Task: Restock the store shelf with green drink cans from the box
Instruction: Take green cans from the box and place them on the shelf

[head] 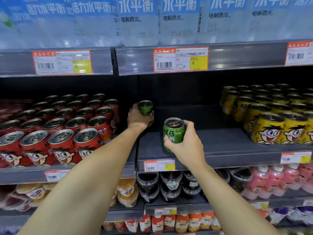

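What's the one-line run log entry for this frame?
phase: placing | left hand: grips green can, deep on shelf | right hand: grips second green can, near front | neighbours: red cans, yellow cans

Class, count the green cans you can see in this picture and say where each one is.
2. One green can is gripped by the left hand, deep on the dark shelf. The other green can is gripped by the right hand, nearer the front. None seem hidden.

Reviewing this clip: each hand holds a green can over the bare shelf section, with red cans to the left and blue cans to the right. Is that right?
Not quite. In the head view the cans to the right are yellow, not blue. The rest stands: the left hand and right hand each grip a green can over the bare shelf section, red cans to the left.
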Demonstrator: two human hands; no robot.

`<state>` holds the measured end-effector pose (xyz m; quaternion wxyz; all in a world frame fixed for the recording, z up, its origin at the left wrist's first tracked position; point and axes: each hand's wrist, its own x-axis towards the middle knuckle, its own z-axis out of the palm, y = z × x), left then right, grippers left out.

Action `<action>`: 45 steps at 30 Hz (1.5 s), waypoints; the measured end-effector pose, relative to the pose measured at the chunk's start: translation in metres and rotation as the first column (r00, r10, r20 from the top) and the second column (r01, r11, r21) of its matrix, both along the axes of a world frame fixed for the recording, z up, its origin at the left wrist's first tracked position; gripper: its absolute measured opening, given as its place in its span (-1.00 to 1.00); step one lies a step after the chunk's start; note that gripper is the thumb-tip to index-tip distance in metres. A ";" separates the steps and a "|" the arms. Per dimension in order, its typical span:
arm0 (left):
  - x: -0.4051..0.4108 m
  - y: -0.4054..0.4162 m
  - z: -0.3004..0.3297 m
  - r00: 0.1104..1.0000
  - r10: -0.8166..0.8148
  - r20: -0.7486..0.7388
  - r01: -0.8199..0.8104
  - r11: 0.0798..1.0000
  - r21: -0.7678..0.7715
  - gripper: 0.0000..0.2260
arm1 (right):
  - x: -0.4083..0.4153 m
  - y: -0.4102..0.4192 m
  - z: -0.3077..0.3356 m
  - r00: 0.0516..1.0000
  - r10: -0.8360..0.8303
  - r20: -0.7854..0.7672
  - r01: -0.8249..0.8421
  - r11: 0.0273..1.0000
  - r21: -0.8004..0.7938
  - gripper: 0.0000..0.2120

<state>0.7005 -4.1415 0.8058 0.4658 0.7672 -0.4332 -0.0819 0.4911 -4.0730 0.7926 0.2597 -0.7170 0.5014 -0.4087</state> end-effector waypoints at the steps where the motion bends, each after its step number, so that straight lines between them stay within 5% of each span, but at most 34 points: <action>1: 0.001 -0.005 0.000 1.000 0.005 -0.005 -0.005 1.000 -0.003 -0.34 | 0.000 0.000 0.000 1.000 -0.001 0.000 0.001 1.000 -0.001 -0.36; 28: 0.022 -0.050 0.005 0.998 -0.043 -0.053 0.044 0.999 0.025 -0.37 | 0.002 -0.001 -0.009 1.000 -0.029 -0.010 0.028 0.998 -0.053 -0.34; 36: 0.018 -0.022 0.020 0.997 -0.064 -0.052 0.075 0.966 0.249 -0.30 | 0.000 0.000 -0.005 1.000 -0.006 0.006 0.006 1.000 -0.011 -0.33; 41: -0.001 0.030 0.047 0.940 -0.331 0.085 0.227 0.791 0.567 -0.56 | -0.001 0.003 -0.001 1.000 -0.008 -0.003 0.009 1.000 0.026 -0.33; 45: -0.028 0.075 0.037 0.883 -0.440 0.166 0.207 0.680 0.703 -0.43 | 0.000 0.005 0.001 1.000 -0.020 -0.011 0.021 0.999 0.025 -0.33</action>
